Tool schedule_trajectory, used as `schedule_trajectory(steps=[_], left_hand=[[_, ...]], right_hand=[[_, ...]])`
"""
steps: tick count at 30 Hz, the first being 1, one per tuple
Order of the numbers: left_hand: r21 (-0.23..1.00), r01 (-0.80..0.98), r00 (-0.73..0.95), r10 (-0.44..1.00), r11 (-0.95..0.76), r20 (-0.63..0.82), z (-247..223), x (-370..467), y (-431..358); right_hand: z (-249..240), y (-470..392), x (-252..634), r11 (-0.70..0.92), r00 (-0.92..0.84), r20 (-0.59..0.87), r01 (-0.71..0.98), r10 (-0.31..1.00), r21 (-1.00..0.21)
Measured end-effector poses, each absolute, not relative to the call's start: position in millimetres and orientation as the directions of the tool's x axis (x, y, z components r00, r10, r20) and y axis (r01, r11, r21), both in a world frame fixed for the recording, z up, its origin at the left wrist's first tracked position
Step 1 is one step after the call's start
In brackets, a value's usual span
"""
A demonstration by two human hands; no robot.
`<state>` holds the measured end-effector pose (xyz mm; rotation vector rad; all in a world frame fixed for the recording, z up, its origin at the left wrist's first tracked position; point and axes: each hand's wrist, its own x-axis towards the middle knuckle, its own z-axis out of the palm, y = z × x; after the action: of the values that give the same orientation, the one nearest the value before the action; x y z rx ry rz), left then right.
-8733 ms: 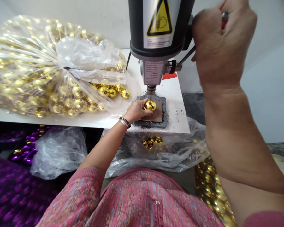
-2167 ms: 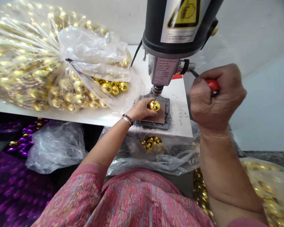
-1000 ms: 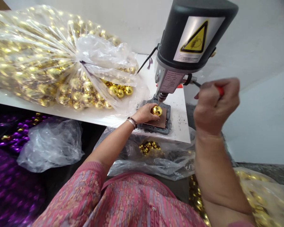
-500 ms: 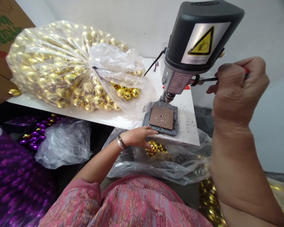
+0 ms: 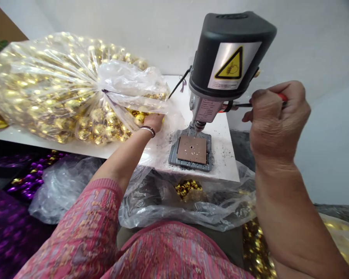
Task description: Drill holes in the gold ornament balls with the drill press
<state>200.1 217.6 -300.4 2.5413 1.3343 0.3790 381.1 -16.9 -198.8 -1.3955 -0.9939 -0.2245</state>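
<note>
My right hand point(image 5: 275, 116) is closed around the red-tipped lever point(image 5: 242, 105) of a small drill press point(image 5: 227, 58). Beneath its chuck point(image 5: 200, 126), a brown square plate point(image 5: 192, 149) with a hole in the middle rests on the grey base point(image 5: 174, 158). To the left, my left hand point(image 5: 154, 122) reaches into the mouth of a clear plastic bag point(image 5: 128, 73) full of shiny gold balls point(image 5: 139, 117). Its fingers are hidden among the balls and plastic, so what they touch cannot be made out.
Dark shavings lie on the white table point(image 5: 223, 155) around the base. Below the front edge hangs an open clear bag point(image 5: 159, 217) with gold balls point(image 5: 189, 188). Purple balls point(image 5: 30, 180) and crumpled plastic point(image 5: 61, 190) are at lower left. A cardboard box point(image 5: 6, 23) stands behind.
My left hand has moved from beside the drill base, above the lower bag, up and left into the bag of gold balls. The gold ball near it dropped from sight. My right hand stays on the lever.
</note>
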Motion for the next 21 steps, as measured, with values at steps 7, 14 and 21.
schedule_trajectory(steps=[7,14,21], left_hand=[[0.211,0.837,0.5,0.863,-0.504,0.077,-301.3,201.4,204.6],[0.917,0.368,0.685,0.711,-0.151,-0.158,-296.4,173.4,151.7],[0.901,0.117,0.745,0.563,0.417,-0.357,-303.0,183.5,116.7]], right_hand=[[-198.6,-18.9,380.5,0.224,0.567,0.708,0.691,0.421,-0.687],[-188.7,-15.3,381.7,0.192,0.589,0.69,0.686,0.42,-0.702],[-149.8,8.0,402.2,0.066,0.636,0.596,0.655,0.49,-0.752]])
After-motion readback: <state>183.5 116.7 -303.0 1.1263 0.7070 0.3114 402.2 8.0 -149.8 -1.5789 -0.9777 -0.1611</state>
